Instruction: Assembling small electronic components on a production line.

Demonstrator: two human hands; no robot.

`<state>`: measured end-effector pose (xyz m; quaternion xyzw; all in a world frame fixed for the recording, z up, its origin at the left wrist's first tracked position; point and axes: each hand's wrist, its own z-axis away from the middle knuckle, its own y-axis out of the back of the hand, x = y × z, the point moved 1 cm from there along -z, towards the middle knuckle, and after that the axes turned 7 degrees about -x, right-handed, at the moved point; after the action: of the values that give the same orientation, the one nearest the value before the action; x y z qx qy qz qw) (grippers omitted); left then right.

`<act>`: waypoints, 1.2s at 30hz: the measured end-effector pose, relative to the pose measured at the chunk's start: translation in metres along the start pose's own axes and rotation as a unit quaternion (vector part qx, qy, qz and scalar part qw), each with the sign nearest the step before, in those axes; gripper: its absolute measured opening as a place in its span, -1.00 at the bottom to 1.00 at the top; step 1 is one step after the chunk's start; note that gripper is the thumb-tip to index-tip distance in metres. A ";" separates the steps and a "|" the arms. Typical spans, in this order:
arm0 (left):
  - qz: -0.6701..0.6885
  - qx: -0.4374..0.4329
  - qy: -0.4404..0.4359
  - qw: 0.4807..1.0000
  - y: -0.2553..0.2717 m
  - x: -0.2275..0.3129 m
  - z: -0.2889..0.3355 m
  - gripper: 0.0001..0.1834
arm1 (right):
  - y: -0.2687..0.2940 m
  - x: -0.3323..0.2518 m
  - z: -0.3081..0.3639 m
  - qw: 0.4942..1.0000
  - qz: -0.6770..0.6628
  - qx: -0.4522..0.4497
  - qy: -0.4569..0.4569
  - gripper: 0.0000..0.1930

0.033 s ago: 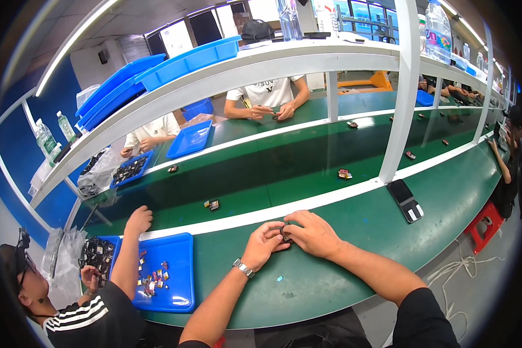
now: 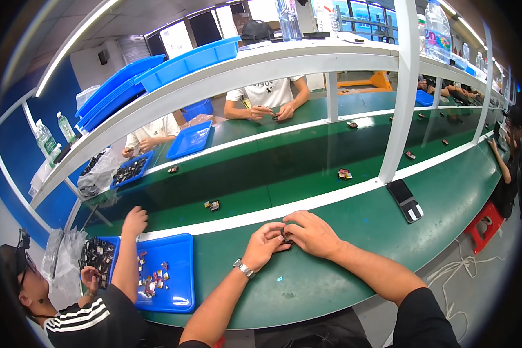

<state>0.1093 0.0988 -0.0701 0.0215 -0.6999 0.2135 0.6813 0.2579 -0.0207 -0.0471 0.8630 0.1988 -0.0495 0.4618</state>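
1. Two bare hands meet over a green desk (image 2: 342,278), their fingertips drawn together around a small dark part (image 2: 286,236) on the near side of a white rail (image 2: 232,220).
2. The left hand (image 2: 263,246), its wrist ringed by a silver watch (image 2: 243,267), reaches up from the lower edge with fingers bent and nearly closed, gripping the part from the left.
3. The right hand (image 2: 314,235) comes in from the lower right, forearm slanting across the desk, its back arched and its fingers pinched down on the same part. The fingers cover most of the piece, and its details cannot be told.
4. Left of the forearms, a blue tray (image 2: 181,272) carries small red, yellow and pale pieces; a co-worker (image 2: 98,316) beside it stretches an arm across the tray's left side, partly hiding it.
5. Beyond the rail, a dark green belt (image 2: 296,174) bears scattered small parts, among them a cluster (image 2: 344,174) near a white post (image 2: 398,139). The post and a long white shelf (image 2: 261,62) cut across the view of the far side, where a person in a white shirt (image 2: 267,91) works.
6. To the right, a black phone-like device (image 2: 405,200) lies on the desk, well apart from the hands; a red stool (image 2: 486,226) stands past the desk's edge.
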 end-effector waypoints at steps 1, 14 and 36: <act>-0.012 -0.004 0.006 1.000 0.000 0.000 -0.002 -0.64 | 0.001 0.002 -0.002 1.000 0.001 0.001 0.001 -0.83; -0.045 0.003 0.001 0.999 -0.002 0.002 -0.006 -0.64 | 0.010 0.010 -0.002 0.997 -0.037 -0.062 0.009 -0.87; -0.030 -0.055 -0.010 0.998 -0.001 0.005 -0.004 -0.63 | 0.011 0.011 0.001 0.993 -0.106 -0.056 -0.017 -0.91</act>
<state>0.1135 0.1003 -0.0654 0.0076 -0.7164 0.1541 0.6805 0.2725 -0.0234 -0.0421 0.8093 0.2833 -0.1016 0.5045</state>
